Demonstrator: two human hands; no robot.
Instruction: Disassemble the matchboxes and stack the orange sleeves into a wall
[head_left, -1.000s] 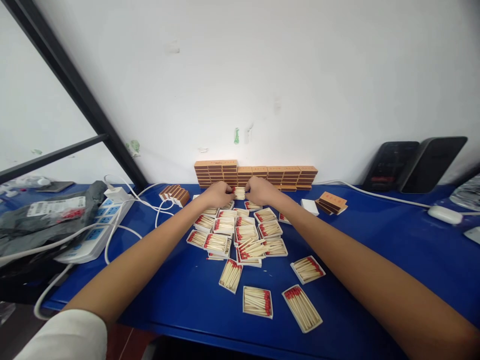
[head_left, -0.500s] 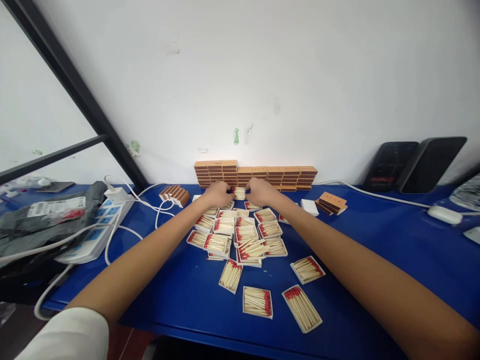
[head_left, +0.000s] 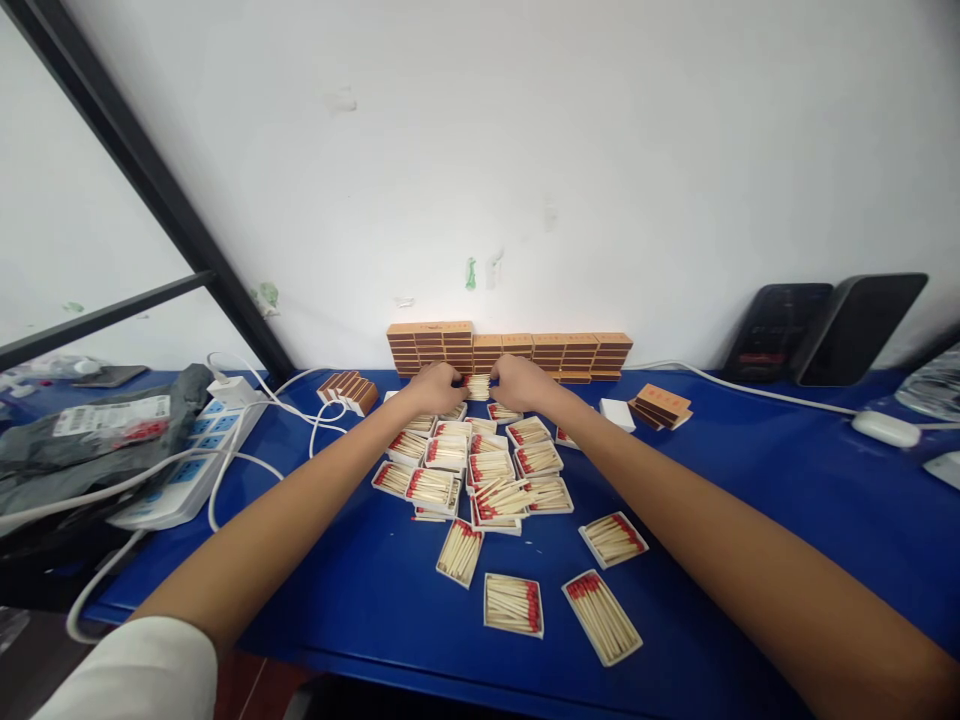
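My left hand (head_left: 436,390) and my right hand (head_left: 519,384) face each other at the back of the blue table. Between their curled fingertips is a small tray of matches (head_left: 477,387), each hand pinching one end. My fingers cover much of the tray. Right behind them, brown-sided matchboxes (head_left: 430,345) form a stacked row along the wall. In front lies a cluster of open white trays full of red-tipped matches, some overlapping; one tray (head_left: 501,502) has matches heaped loosely on top. Nearer the front edge are several separate trays, including one (head_left: 513,604) lying flat.
Left of the cluster, matchboxes (head_left: 347,391) stand beside white cables and a power strip (head_left: 180,470). A grey plastic parcel (head_left: 112,430) lies at far left. On the right are loose matchboxes (head_left: 661,405), a white box (head_left: 617,415), a phone (head_left: 780,330) and a white earbud case (head_left: 886,429).
Both hands stay at the same tray of matches with almost no movement. The whole view has shifted very slightly.
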